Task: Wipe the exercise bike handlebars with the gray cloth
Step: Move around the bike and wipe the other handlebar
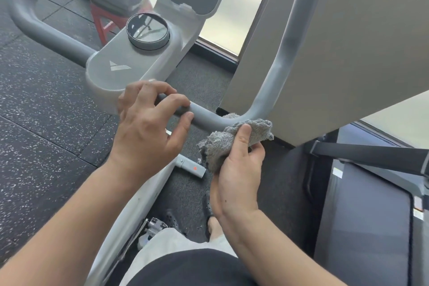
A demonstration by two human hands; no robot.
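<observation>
Gray terry cloth (pixel 234 139), bunched in our right hand (pixel 239 174) with thumb pinching it, presses the bend of the right handlebar (pixel 209 118) to scrub there, while our left hand (pixel 148 121) rests loosely uncurled on the bar, probably steadying it.

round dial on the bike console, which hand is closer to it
Left. The left hand rests on the handlebar just below the console, near the round dial. The right hand grips the gray cloth at the bar's bend, farther off to the right.
</observation>
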